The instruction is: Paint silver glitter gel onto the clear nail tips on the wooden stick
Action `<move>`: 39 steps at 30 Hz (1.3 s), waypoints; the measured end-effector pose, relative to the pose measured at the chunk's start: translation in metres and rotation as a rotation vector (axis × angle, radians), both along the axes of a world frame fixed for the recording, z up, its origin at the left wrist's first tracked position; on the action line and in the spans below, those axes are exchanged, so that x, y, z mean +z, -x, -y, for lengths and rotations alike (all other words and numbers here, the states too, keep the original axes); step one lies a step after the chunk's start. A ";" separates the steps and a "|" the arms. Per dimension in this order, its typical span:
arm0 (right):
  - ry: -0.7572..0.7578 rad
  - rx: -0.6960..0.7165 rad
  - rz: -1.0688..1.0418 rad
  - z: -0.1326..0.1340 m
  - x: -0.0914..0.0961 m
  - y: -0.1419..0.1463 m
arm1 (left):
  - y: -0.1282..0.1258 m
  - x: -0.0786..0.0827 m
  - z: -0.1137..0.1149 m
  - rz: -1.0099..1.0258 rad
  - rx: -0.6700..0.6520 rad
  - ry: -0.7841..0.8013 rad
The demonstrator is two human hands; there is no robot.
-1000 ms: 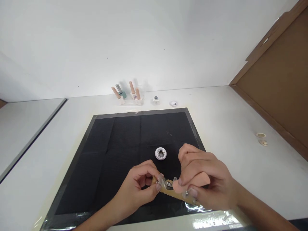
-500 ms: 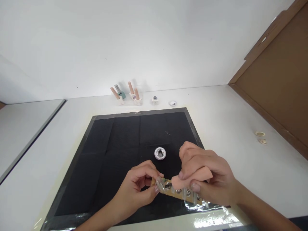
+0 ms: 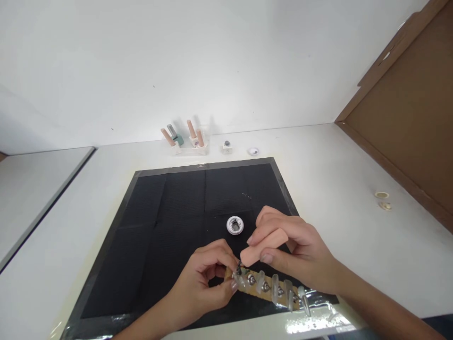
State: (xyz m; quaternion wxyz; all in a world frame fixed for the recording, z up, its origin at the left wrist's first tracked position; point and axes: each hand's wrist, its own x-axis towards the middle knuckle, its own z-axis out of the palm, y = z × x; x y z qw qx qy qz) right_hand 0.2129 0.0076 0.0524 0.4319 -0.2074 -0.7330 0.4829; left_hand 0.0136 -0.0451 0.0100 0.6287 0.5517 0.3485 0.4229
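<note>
My left hand [image 3: 214, 274] pinches the near end of a tan strip [image 3: 256, 288] between thumb and fingers. Clear false nail tips [image 3: 275, 287] stand in a row on it, several of them, with round metal pieces between. In my right hand [image 3: 292, 248] is a nail polish brush [image 3: 264, 248] with a peach cap as its handle, tilted down to the left. Its dark bristles meet or hover just over the leftmost nail tip by my left fingers; contact is hard to tell. Beyond my hands a small round pot [image 3: 235, 225] holding grey-silver stuff sits on the black mat [image 3: 184, 208].
Nail polish bottles [image 3: 200, 141] with peach and grey caps stand in a clear holder along the wall. To their right are a small white bottle [image 3: 227, 147] and a round lid [image 3: 253, 151]. Two small round pieces [image 3: 382, 195] lie near the brown cardboard [image 3: 399, 123].
My right hand has moved left with the brush, bringing its tip to the leftmost nail tip and uncovering the rest of the row. My left hand stays nearly in place.
</note>
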 end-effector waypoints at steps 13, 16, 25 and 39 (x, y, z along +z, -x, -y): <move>-0.011 0.042 -0.018 -0.001 0.003 0.003 | -0.001 0.001 0.000 -0.011 -0.016 0.013; 0.006 -0.018 -0.007 -0.001 0.002 0.002 | 0.000 -0.002 0.001 0.024 -0.034 0.046; 0.205 -0.260 0.056 -0.007 -0.003 -0.002 | 0.006 -0.006 -0.004 0.294 -0.105 0.440; 0.079 -0.198 0.399 -0.017 -0.026 0.008 | 0.009 -0.005 -0.005 0.415 -0.135 0.724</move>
